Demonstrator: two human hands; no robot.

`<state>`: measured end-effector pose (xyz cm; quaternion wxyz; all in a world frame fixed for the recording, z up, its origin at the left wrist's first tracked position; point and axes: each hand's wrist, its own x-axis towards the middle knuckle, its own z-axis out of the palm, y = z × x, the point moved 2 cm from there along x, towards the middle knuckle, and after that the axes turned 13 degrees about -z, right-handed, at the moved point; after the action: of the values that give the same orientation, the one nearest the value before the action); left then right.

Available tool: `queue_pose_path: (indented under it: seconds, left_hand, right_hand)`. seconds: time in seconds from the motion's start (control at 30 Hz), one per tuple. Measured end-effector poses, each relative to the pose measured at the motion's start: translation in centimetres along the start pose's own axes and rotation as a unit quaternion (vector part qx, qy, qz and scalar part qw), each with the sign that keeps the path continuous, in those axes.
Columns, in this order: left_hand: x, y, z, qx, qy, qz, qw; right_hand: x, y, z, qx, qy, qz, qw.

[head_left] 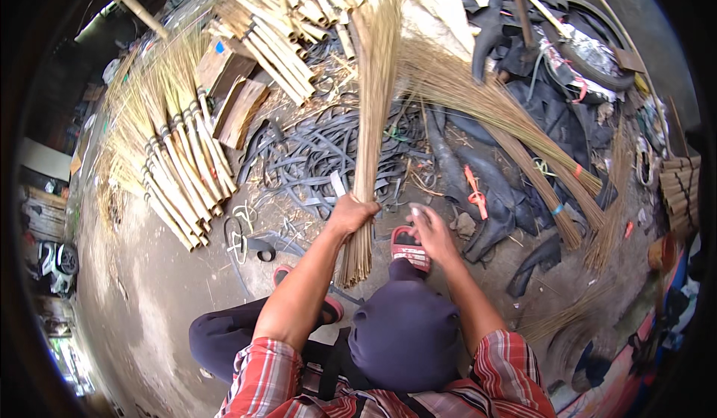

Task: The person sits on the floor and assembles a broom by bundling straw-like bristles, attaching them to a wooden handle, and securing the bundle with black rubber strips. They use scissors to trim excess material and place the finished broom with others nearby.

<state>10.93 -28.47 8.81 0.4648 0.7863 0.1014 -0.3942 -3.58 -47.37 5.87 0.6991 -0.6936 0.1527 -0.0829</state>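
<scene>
One long stick bundle (370, 112) mid-scene, butt end near, wispy tips far. Grey worn floor (149, 328), cluttered workshop-type space: row of brooms (183, 160) w/ pale handles at L, bamboo tubes (272, 56) far L, tangle of black strips (321, 145) ctr, spare bundles (515, 138) & dark rubber pieces (489, 205) at R. L hand (351, 215): fingers clenched round stick bundle, a bit above butt end. R hand (431, 231): just R of it, not touching, fingers loosely bent, part-open; can't tell if palm has anything. L fingertips partly hidden; far tips washed out vs. white sheet (437, 7), reach top edge.
</scene>
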Motion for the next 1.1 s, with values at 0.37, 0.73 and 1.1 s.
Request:
queue_pose_path:
  seconds: [0.37,0.73,1.1]
  left_hand:
    - [2.9,-7.4,2.8,0.096,-0.043,0.006,0.994]
    - [2.7,-9.3,1.8,-0.161,-0.121,-0.085,0.976]
    - [2.7,-9.0,1.8,-0.206,-0.127,-0.109,0.964]
  right_hand:
    - [5.7,8.6,8.7,0.031,-0.016,0.127,0.991]
    - [4.6,7.9,8.6,0.233,-0.008,0.207,0.95]
    - [4.2,9.2,8.6,0.302,0.003,0.23,0.925]
